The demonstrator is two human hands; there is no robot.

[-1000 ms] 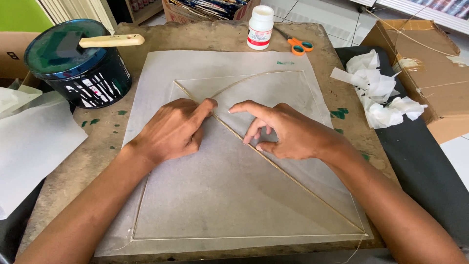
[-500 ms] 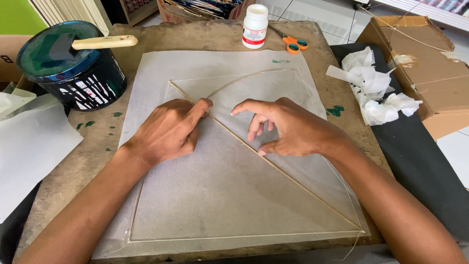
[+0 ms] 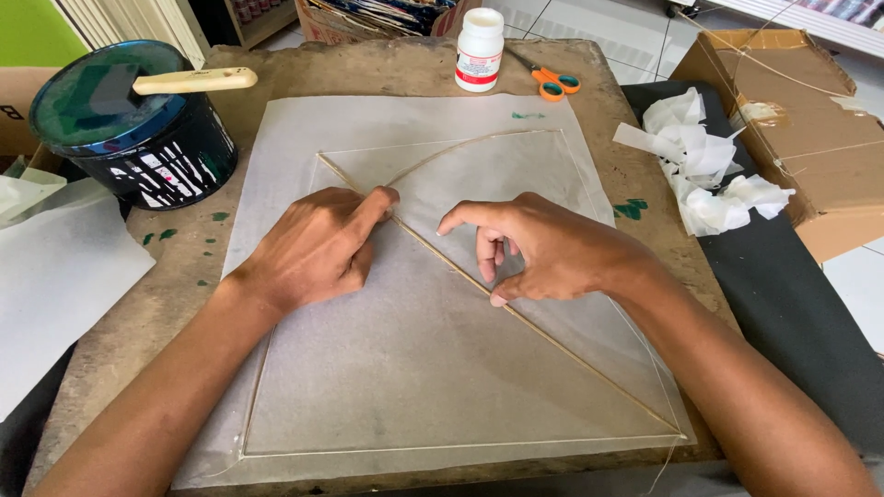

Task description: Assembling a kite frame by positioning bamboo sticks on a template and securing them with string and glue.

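Thin straight pale wooden stick (image 3: pixel 552 339) lies diagonally across the square translucent tissue-paper sheet (image 3: pixel 405 368), running from the sheet's 10 o'clock corner down to its 4 o'clock corner. A second thin stick, bowed into an arc (image 3: pixel 460 147), curves from near the crossing point toward 1 o'clock. A string border (image 3: pixel 442 449) frames the square. All of it sits mid-surface on a larger pale backing sheet (image 3: pixel 276 138).

Left hand (image 3: pixel 318 248): fingers loosely curled, grasping nothing, index tip pressed down where the arc meets the straight stick. Right hand (image 3: pixel 543 248): fingers spread and partly bent, holding nothing, thumb tip pressing the stick at about centre, index stretched toward the left hand.

Step looks like seating the straight stick onto the tissue. To do it well, my read:
- Keep the left index as the anchor at the crossing, don't let it roll.
- Press flat with pads, not nails; tissue likely tears easily.
- Work pressure along the stick toward 4 o'clock in short steps, keeping it on the corner-to-corner line.
- Don't drag sideways, paper would wrinkle.

Around it: worn brown wooden surface (image 3: pixel 645 184). Dark round paint tub with a wooden-handled brush across its top (image 3: pixel 138 129) at 10 o'clock. White plastic bottle (image 3: pixel 481 48) and orange-handled scissors (image 3: pixel 551 83) at 12–1. Crumpled white paper scraps (image 3: pixel 709 175) at 2, brown cardboard box (image 3: pixel 792 120) beyond.
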